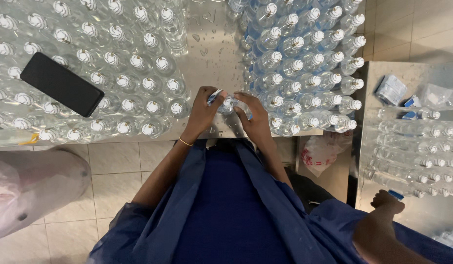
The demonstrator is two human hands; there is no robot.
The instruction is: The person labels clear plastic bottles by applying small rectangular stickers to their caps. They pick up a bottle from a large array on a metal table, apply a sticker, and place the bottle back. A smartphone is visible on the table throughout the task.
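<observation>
Both of my hands meet over one small clear plastic bottle (230, 104) at the near edge of a wet steel table (211, 54). My left hand (203, 113) grips its left side and pinches a thin blue-and-white strip. My right hand (253, 117) wraps the bottle from the right. A thin bracelet circles my left wrist. On the left stand several upright clear bottles (133, 78) with white caps. Several more such bottles (304, 63), some with a blue tint, crowd the right side of the table.
A black phone (61, 83) lies on top of the left bottles. A second steel table (407, 146) at right carries bottles lying in rows and small packets. Another person's hand (386, 201) rests at its near edge. A white plastic bag (324, 151) hangs between the tables.
</observation>
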